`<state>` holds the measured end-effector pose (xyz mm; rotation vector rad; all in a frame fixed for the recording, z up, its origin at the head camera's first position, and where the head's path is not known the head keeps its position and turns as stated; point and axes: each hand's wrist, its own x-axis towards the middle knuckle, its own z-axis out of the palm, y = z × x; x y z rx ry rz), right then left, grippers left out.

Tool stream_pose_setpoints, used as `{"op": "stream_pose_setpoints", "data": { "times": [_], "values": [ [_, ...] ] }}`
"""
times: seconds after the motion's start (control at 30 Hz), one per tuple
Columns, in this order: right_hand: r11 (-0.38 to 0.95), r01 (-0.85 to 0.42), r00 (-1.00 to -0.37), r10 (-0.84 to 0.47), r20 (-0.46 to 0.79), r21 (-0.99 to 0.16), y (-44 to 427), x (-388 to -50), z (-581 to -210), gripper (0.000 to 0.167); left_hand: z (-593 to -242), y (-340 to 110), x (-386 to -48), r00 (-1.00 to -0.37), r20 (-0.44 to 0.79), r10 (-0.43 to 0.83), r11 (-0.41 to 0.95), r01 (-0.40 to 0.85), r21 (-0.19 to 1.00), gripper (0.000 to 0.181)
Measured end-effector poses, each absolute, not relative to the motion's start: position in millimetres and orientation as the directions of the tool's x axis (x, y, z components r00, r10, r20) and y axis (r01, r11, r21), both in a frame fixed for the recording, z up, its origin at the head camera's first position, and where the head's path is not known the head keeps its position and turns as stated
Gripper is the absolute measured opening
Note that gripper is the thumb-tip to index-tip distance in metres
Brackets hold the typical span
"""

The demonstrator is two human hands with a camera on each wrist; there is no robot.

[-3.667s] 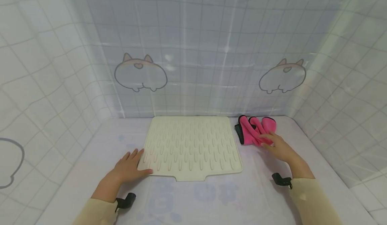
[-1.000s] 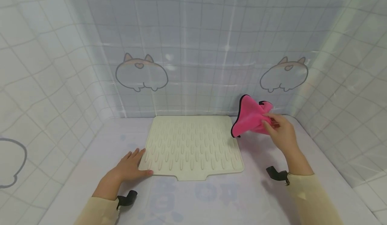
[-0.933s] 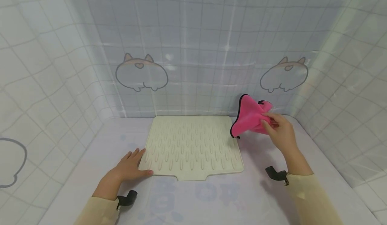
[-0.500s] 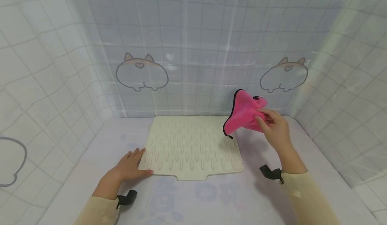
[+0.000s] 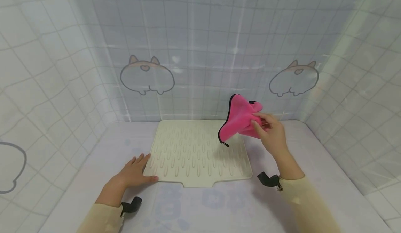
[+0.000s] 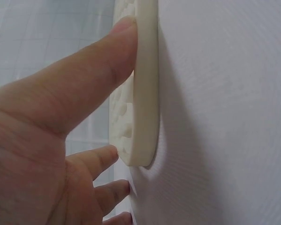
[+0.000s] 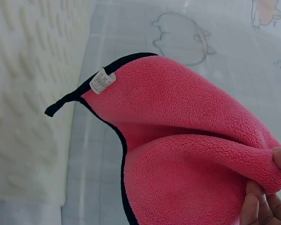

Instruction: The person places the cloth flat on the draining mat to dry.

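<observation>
Head view: near the middle of the frame, right of centre, a bright pink fleecy cloth with black trim (image 5: 238, 120) hangs pinched between the thumb and fingers of the right hand (image 5: 272, 133). Its lower left corner is raised over the right part of a cream rectangular board with rows of oblong ridges (image 5: 194, 156), which lies flat at the centre of the picture on a pale tabletop covering with faint lilac prints (image 5: 225, 217). At lower left, the left hand (image 5: 133, 174) is spread, fingers extended, at the board's near left corner; the left wrist view shows its thumb laid against the edge. Both arms wear cream sleeves (image 5: 308, 205) and black angled wrist pieces (image 5: 268, 180). Across the top stands a grey-white grid-patterned sheet (image 5: 200, 59) bearing outlined animal drawings (image 5: 147, 76). In the right wrist view, a small white printed label (image 7: 102, 81) sits on the cloth's trim at upper left.
</observation>
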<state>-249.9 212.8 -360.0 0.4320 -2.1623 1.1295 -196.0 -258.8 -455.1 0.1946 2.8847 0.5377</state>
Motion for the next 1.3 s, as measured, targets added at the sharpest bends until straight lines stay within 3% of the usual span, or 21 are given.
{"op": "stream_pose_setpoints", "data": {
  "times": [0.73,1.3],
  "values": [
    [0.359,-0.610,-0.774,-0.080,0.628,-0.707,150.4,-256.0,-381.7,0.026,-456.1,-264.0,-195.0,-0.971,-0.155,0.181,0.920,0.112,0.376,0.114],
    [0.289,-0.598,-0.799,-0.153,0.581,-0.747,107.1,-257.9,-389.6,0.026,-450.3,-262.2,-192.9,-0.970,-0.164,0.179,0.923,0.108,0.369,0.111]
  ]
}}
